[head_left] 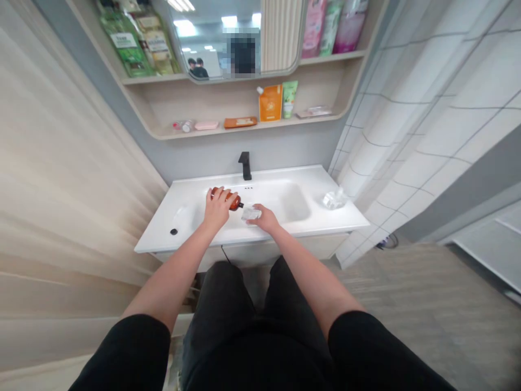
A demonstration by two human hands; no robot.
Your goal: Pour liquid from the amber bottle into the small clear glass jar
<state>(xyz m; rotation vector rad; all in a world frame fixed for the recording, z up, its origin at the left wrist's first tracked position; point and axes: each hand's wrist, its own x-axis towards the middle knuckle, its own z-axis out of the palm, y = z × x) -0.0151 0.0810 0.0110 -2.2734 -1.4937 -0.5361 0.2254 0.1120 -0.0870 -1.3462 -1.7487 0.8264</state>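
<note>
Black sleeves (122, 353); left hand (217, 209) grips brown bottle (233, 200); right hand (265, 219), clear plastic (251, 214).

A hand could pass over the sink (321, 214) between the right hand (265, 219) and the crumpled plastic (334, 199); the faucet (245, 165) stood behind, and the bottle (234, 200) blocked the way beneath the left hand (216, 208).

White washbasin (301, 222), curved wooden shelves (228, 103), tiled wall (427, 157), grey floor (407, 293)
</note>
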